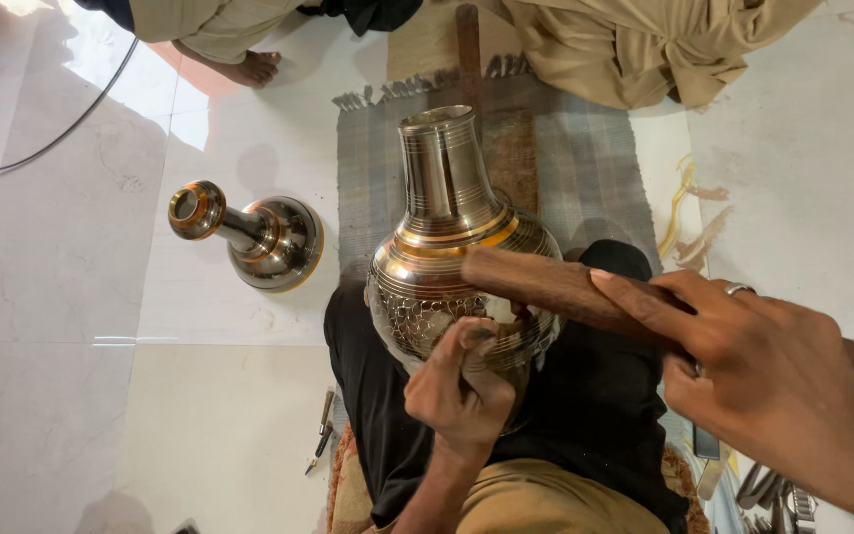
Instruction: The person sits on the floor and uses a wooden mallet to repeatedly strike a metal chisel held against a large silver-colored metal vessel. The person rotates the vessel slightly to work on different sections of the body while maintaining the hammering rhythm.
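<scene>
Brass-and-copper banded metal vase [452, 237], propped on the seated person's dark-trousered lap [585, 415] to keep it steady, gets engraved: left hand [459, 384] pinched shut on a small tool against its belly, right hand [763, 371] clamped round a wooden mallet [546, 285].

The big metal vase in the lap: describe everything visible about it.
The vase is shiny metal, silvery with copper and gold bands. It has a round belly, a ringed tapering neck and an open flared mouth pointing away from the wearer. A scale-like engraved pattern covers part of the belly. It rests on a dark-clothed lap. The left hand presses against its engraved side, and a wooden stick, gripped by the right hand, lies across it.
</scene>
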